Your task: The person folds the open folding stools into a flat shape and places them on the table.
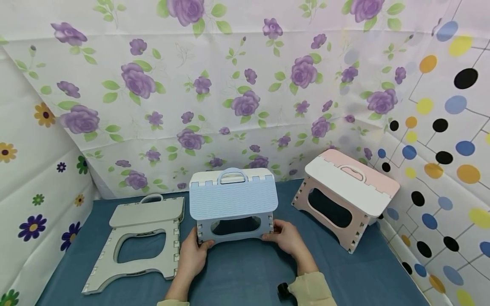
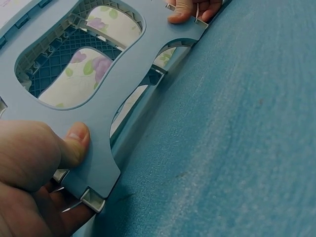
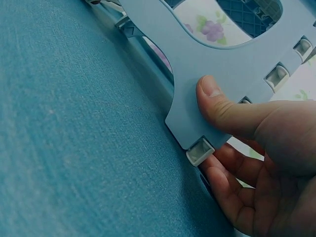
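Note:
A blue and white folding step stool stands unfolded at the middle of the table, against the flowered backdrop. My left hand grips its left front leg low down, with the thumb on the front panel and the fingers curled behind the edge. On the opposite side my right hand holds the right front leg the same way, the thumb lying flat on the panel. The leg's bottom corner comes right down at the blue cloth in both wrist views.
To the left a grey-green folding stool lies tilted back, with its handle up. A pink and white stool stands unfolded at the right. Blue cloth covers the table. A small black object sits by my right sleeve. Patterned sheets wall the sides.

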`<state>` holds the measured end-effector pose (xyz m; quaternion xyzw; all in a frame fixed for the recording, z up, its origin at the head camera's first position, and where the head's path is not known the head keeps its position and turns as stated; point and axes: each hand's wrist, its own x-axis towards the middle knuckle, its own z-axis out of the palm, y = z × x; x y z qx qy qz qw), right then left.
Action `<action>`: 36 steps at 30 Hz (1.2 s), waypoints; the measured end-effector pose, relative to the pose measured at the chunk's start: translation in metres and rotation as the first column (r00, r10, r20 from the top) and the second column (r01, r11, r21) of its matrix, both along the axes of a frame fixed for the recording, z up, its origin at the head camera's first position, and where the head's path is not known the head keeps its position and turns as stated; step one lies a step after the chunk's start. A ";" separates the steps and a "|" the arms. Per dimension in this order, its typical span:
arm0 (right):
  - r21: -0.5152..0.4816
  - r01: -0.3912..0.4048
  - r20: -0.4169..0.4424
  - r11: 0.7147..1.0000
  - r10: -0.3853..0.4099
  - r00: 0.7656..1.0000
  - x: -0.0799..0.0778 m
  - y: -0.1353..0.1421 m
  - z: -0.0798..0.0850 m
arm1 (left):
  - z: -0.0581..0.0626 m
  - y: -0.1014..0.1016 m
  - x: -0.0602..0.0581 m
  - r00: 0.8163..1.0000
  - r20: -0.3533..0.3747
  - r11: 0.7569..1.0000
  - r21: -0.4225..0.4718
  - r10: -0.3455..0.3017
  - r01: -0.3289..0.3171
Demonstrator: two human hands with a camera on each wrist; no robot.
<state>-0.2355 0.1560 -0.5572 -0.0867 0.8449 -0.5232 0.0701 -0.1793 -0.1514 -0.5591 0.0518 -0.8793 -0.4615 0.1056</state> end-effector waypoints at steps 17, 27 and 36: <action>-0.005 -0.002 0.005 1.000 0.002 1.000 -0.001 0.001 -0.001 | 0.000 0.001 -0.001 1.000 -0.010 1.000 -0.001 -0.010 0.010; -0.004 -0.012 0.006 1.000 0.012 1.000 0.000 0.000 0.001 | 0.002 0.002 -0.001 1.000 -0.007 1.000 0.001 -0.010 0.010; 0.000 -0.015 0.002 1.000 0.015 1.000 0.001 -0.001 0.000 | 0.001 0.002 0.001 1.000 -0.012 1.000 -0.010 -0.007 0.007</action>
